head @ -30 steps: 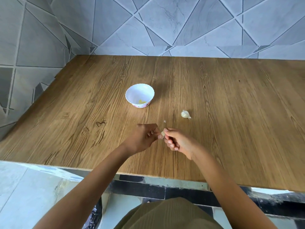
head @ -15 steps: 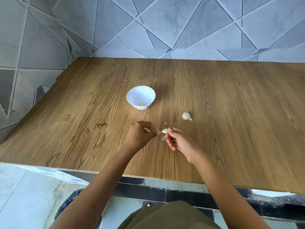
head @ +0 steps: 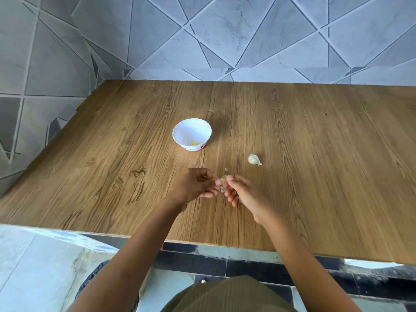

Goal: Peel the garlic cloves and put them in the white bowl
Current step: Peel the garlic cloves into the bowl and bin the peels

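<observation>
Left hand fingers: curled, thumb and forefinger tips pinching the left end of the garlic clove.
Right hand fingers: curled, tips pinching the same clove from the right.
Held clove: between both hands, over the worktop; loose skin hangs beneath.
Skin scrap: on the worktop, just beyond the fingertips.
Unpeeled clove: on the worktop, beyond and right of the hands.
White bowl: farther back, left; yellow peeled cloves inside.

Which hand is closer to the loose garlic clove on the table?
Right. The right hand is just in front of the loose clove, nearer the person; the left hand lies farther left.
</observation>
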A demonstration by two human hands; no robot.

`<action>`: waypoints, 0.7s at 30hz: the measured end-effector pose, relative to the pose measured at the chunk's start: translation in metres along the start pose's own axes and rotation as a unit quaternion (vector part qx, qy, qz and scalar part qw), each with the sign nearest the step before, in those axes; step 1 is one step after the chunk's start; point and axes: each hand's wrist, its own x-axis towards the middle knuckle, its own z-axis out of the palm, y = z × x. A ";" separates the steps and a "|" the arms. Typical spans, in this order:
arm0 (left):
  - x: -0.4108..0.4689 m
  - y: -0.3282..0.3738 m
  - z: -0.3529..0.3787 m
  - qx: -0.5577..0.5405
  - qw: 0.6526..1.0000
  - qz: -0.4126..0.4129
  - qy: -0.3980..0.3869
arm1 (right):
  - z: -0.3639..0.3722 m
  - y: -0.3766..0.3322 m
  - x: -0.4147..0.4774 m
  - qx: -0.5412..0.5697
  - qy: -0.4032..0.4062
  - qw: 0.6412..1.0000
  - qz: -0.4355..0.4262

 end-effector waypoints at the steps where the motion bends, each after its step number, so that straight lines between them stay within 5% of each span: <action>1: 0.000 0.000 -0.001 0.006 1.000 0.003 0.001 | 0.000 0.001 0.000 -0.048 0.030 0.998 -0.032; 4: 0.001 0.001 -0.005 0.021 1.000 0.011 -0.003 | 0.000 0.003 0.000 -0.202 0.123 0.964 -0.124; 8: 0.001 0.000 -0.010 0.022 1.000 0.011 -0.005 | 0.001 0.003 0.002 -0.235 0.174 0.943 -0.160; 21: -0.004 0.007 -0.008 -0.017 0.995 -0.010 -0.101 | 0.003 -0.003 0.006 -0.021 -0.029 0.997 -0.070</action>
